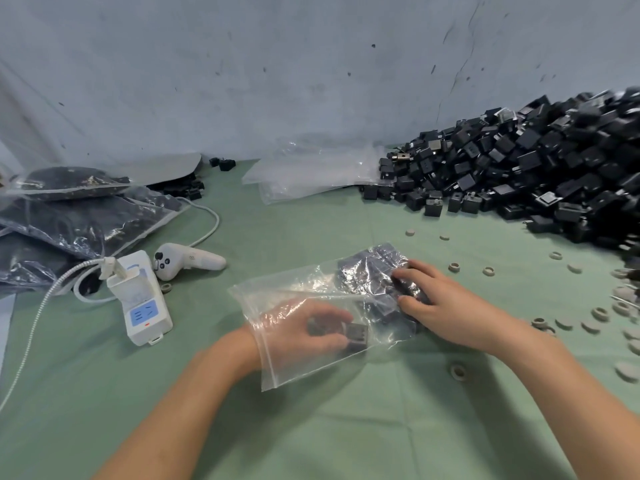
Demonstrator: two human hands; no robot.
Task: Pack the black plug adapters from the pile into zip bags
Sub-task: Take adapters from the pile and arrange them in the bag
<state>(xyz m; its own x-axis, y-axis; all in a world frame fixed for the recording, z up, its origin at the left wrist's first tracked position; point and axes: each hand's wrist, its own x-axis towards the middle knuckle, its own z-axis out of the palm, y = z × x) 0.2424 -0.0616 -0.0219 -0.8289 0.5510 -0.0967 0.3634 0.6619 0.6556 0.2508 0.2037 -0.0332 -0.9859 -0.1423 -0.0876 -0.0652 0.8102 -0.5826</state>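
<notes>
1. Green counter, grey sheet behind; adapter pile far right.
2. Zip bag lies mid-counter, running near-left to far-right, mouth toward me.
3. My left hand is inside it, gripping an adapter; my right hand clutches the filled end.

— What is cut off by the edges?
— The pile is cropped and smeared at the right; the filled bags are cropped at the left.
— What is veiled?
— The left hand is seen only through the zip bag, and the adapter held in its fingers is blurred. Whether the right hand grips or merely presses cannot be told.
</notes>
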